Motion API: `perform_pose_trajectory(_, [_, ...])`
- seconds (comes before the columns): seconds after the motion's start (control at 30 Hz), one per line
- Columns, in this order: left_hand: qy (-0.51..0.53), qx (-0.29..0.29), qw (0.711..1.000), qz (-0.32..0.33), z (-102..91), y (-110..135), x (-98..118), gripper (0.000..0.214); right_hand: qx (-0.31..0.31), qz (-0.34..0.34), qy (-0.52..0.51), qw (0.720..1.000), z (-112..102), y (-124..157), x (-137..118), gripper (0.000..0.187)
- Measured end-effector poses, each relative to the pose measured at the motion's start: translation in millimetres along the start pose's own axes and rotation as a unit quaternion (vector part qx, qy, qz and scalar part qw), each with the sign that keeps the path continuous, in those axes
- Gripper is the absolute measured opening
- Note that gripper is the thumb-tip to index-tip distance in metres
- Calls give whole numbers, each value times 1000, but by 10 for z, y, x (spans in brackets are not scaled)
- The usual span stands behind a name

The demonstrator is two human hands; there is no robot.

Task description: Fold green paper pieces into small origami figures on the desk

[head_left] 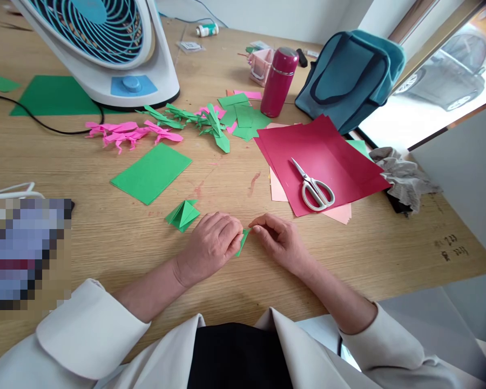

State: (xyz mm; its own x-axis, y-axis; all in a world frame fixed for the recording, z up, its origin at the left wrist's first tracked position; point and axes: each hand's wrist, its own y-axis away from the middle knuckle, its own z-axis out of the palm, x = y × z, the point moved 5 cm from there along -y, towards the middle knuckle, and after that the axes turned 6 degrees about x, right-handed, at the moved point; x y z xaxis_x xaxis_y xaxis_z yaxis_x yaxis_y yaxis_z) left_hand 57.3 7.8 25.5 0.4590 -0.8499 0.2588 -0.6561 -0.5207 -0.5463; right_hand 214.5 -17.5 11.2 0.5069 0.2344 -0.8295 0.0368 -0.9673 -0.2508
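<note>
Near the front edge of the tabletop point(389, 248), the left hand point(214, 240) grips a small green paper point(242, 244); the right hand point(281, 243) curls at its tip, contact unclear. Pinning it flat should sharpen creases. A fan point(105, 54) stands toward the back-left corner; red sheets point(332, 156) rightward carry scissors point(313, 185); a folded green piece point(183, 217) may obstruct.

Lane of open tabletop point(227, 189) ahead of left hand point(216, 240) and right hand point(281, 240), between green sheet point(151, 173) and red sheets point(348, 167); green folded figures point(216, 129) close far end. Tall blockers beyond: fan point(105, 54), flask point(278, 84), bag point(348, 81). Small folded green piece point(183, 215) (low, but close) sits just beside left hand. More room right of right hand.
</note>
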Motion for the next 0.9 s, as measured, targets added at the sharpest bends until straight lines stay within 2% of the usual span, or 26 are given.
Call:
perform_pose_trajectory(0.17, [18, -1, 1000, 2, 0, -5, 19, 10, -13, 19, -12, 1000, 11, -12, 12, 22])
perform_pose_trajectory(0.33, [86, -16, 995, -39, 34, 21, -16, 5, -16, 36, -41, 998, 27, -1, 44, 14])
perform_pose_trajectory(0.43, [147, -14, 986, -73, 53, 43, -44, 6, -8, 23, -53, 998, 22, 1, 41, 11])
perform_pose_trajectory(0.57, [205, -7, 971, -120, 50, 58, -63, 8, 8, -41, -54, 998, -5, 1, -13, 11])
perform_pose_trajectory(0.7, [260, -13, 952, -164, 51, 71, -71, 13, 2, -137, -52, 989, -22, 35, -83, 6])
perform_pose_trajectory(0.9, [431, -21, 880, -200, 103, 83, -143, 20, -30, -232, -20, 972, -100, -96, -263, 14])
